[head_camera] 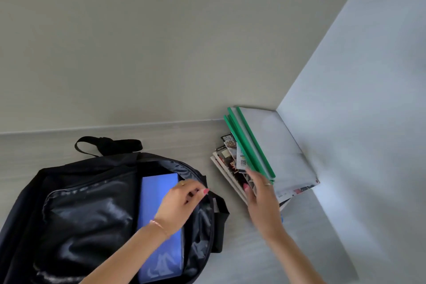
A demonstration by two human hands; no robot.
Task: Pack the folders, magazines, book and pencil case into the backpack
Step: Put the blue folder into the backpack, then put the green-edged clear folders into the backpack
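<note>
Holding the black backpack (96, 210) open w/ my left hand (182, 200), fingers pinching its rim, blue book (159, 226) lying inside. I'm closing my right hand (260, 193) on the magazines (230, 168) stacked under green-spined folders (260, 145) by the wall (357, 99).
</note>
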